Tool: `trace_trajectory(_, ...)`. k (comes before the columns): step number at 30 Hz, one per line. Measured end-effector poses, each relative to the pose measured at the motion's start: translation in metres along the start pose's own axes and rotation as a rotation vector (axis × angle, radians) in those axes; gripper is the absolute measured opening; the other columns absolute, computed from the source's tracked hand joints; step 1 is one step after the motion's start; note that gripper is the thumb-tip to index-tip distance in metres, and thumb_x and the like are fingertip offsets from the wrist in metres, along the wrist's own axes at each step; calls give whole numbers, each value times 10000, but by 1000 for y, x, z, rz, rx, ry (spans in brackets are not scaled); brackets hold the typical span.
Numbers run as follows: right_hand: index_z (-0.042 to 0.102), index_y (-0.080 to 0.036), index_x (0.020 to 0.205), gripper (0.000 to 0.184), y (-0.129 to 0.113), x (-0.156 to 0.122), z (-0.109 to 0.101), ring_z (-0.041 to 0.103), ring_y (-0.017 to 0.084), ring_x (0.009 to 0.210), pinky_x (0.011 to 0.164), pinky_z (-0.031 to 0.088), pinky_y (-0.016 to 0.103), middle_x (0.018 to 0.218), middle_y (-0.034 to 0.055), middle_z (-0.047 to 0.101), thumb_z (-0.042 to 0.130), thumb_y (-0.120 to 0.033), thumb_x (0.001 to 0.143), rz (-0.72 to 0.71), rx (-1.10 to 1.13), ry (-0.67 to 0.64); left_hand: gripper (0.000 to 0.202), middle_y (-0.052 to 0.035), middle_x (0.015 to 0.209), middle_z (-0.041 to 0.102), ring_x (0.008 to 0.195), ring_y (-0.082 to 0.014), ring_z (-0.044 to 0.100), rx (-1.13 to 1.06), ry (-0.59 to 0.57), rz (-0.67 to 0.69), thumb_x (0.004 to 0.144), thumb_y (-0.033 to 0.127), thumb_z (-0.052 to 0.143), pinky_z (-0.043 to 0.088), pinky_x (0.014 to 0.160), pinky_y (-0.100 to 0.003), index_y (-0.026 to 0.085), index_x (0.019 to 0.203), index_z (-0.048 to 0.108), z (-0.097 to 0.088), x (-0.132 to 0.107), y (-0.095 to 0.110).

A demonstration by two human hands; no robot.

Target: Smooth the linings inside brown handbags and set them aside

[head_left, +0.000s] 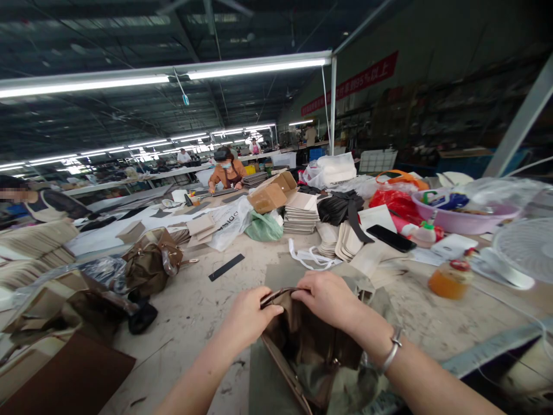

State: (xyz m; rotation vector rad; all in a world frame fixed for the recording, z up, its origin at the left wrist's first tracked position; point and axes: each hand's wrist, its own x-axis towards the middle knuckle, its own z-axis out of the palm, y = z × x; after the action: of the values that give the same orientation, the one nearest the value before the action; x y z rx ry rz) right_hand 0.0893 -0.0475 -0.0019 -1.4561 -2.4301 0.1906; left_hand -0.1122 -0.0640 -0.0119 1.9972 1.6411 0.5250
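Observation:
An olive-brown handbag (309,340) lies at the table's near edge, its mouth spread so the lining and a zipper inside show. My left hand (248,314) pinches the bag's upper rim at its left end, thumb inside and fingers outside. Just to the right, my right hand (328,294) grips the same rim with thumb and fingers closed on it; a metal bangle circles that wrist. Under the bag lies a grey sheet (263,374). Beyond my hands rests a dark flat strip (226,267).
More brown bags (149,268) and panels stand at left. Stacked beige pieces (301,213), an open cardboard box (273,193) and a phone (391,238) lie ahead. At right are an orange glue bottle (449,280), a pink basin (466,219) and a fan (525,248). A co-worker (227,170) sits opposite.

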Motion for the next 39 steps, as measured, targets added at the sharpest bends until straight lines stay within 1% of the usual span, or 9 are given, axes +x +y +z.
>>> trace_trajectory(6, 671, -306, 1048, 324, 2, 1, -3, 620, 168, 858, 672, 400, 237, 935, -2, 697, 538, -506, 831, -58, 96, -51, 142, 23, 668, 627, 634, -147, 547, 81, -1, -26, 722, 330, 605, 308, 544, -231, 188, 721, 618, 0, 2, 5)
trace_trajectory(9, 706, -266, 912, 255, -5, 6, -2, 630, 166, 813, 654, 402, 236, 861, 8, 701, 485, -391, 882, -79, -36, -64, 342, -13, 885, 679, 807, -197, 599, 54, 13, -47, 676, 345, 661, 390, 668, -259, 212, 990, 628, -4, -6, 5)
trace_trajectory(12, 700, -210, 792, 273, -12, 7, -3, 630, 176, 762, 624, 402, 244, 805, 34, 690, 484, -351, 880, -96, -133, -53, 692, -66, 1096, 643, 978, -240, 584, -4, 4, -93, 653, 344, 686, 417, 816, -308, 204, 1290, 458, -7, -22, 1)
trace_trajectory(16, 682, -190, 781, 266, -20, 4, -10, 628, 178, 754, 628, 407, 246, 814, 45, 677, 483, -333, 884, -127, -155, -32, 705, -83, 1091, 643, 945, -229, 606, -56, -128, -89, 716, 264, 592, 459, 799, -313, 176, 1372, 350, -18, -34, -6)
trace_trajectory(19, 665, -184, 813, 284, -32, 1, -28, 617, 181, 780, 658, 409, 250, 844, 58, 667, 441, -328, 911, -161, -185, 25, 653, -102, 1260, 564, 1098, -237, 554, 50, -130, 27, 714, 176, 543, 432, 917, -322, 159, 1350, 400, -48, -32, 1)
trace_trajectory(24, 644, -181, 906, 320, -60, 2, -82, 594, 191, 840, 659, 400, 253, 897, 82, 649, 366, -336, 938, -189, -243, 262, 622, -49, 1316, 535, 1174, -230, 520, 337, 83, 241, 765, 156, 452, 369, 1024, -350, 203, 1380, 375, -130, -35, 46)
trace_trajectory(27, 657, -181, 904, 322, -70, 2, -101, 599, 199, 837, 647, 402, 260, 909, 87, 651, 382, -348, 925, -148, -239, 315, 635, -40, 1351, 502, 1228, -236, 471, 461, 147, 274, 754, 146, 452, 347, 1045, -338, 190, 1382, 374, -152, -39, 68)
trace_trajectory(31, 679, -174, 885, 299, -69, -9, -86, 618, 212, 859, 696, 420, 270, 900, 100, 670, 423, -328, 902, -91, -200, 142, 629, -54, 1344, 510, 1205, -230, 492, 476, -53, 222, 725, 129, 498, 359, 1028, -317, 206, 1345, 429, -126, -44, 63)
trace_trajectory(39, 678, -185, 816, 257, -44, -44, -19, 645, 189, 795, 676, 444, 256, 853, 75, 683, 458, -294, 892, 35, -158, 36, 716, -108, 1228, 587, 1119, -269, 548, 223, -72, 73, 642, 115, 652, 426, 928, -343, 208, 1320, 441, -34, -52, 29)
